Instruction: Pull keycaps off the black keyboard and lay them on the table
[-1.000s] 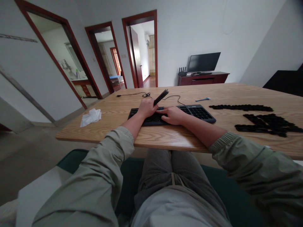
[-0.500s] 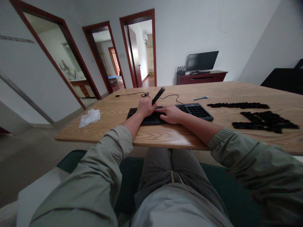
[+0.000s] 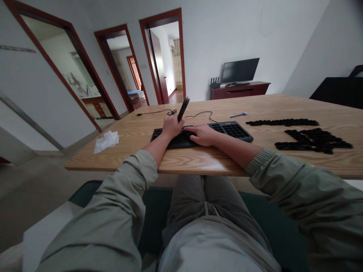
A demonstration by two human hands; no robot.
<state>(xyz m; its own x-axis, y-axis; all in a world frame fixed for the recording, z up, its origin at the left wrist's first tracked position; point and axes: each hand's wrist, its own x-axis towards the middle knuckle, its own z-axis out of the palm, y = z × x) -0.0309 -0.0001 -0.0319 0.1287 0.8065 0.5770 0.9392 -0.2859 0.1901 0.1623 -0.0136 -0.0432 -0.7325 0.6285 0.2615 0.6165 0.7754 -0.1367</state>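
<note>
A black corded keyboard (image 3: 236,130) lies near the table's front edge, with its right part a bare grid that looks stripped of keycaps. My left hand (image 3: 171,127) is closed around a black stick-shaped tool (image 3: 183,108), held tilted over the keyboard's left half. The tool's lower end is hidden by the hand, so its kind is unclear. Resting on the middle of the keyboard, my right hand (image 3: 203,135) holds nothing visible. Its index finger and thumb stretch left, toward the tool's lower end.
Rows and heaps of small black pieces (image 3: 317,140), apparently keycaps, lie on the wooden table (image 3: 193,164) at right. Behind the keyboard are its cable (image 3: 171,112) and a blue-handled brush (image 3: 238,115). A crumpled white tissue (image 3: 106,142) sits at left.
The black tool's upper end has swung left and stands more upright, moving with my left hand. My right hand stays on the keyboard. The whole view has shifted slightly.
</note>
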